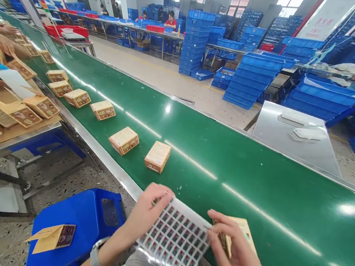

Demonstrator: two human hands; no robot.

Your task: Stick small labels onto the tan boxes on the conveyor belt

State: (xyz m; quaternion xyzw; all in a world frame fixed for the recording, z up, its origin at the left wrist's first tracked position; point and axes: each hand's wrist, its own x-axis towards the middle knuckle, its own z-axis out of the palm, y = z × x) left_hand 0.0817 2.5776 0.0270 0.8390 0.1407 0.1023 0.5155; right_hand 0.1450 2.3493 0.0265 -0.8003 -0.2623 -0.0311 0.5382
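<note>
My left hand (150, 209) pinches the upper left corner of a sticker sheet (177, 236), a glossy backing with rows of small dark labels. At the sheet's right edge are the fingertips of my right hand (235, 254), with thumb and fingers bent around that corner. Whether a single label is between them is too small to tell. Just behind my right hand, partly covered by it, a small tan and brown carton (245, 227) rests on the green conveyor belt (199, 166). Another carton (157, 156) sits on the belt beyond my left hand.
More cartons (102, 110) line the belt to the left. A blue stool (80, 211) below bears an opened carton (54, 238). Co-workers' hands (3, 44) handle cartons at the left table, near a white bottle (14, 80). Across the belt stand a metal table (293, 138) and stacked blue crates (251, 79).
</note>
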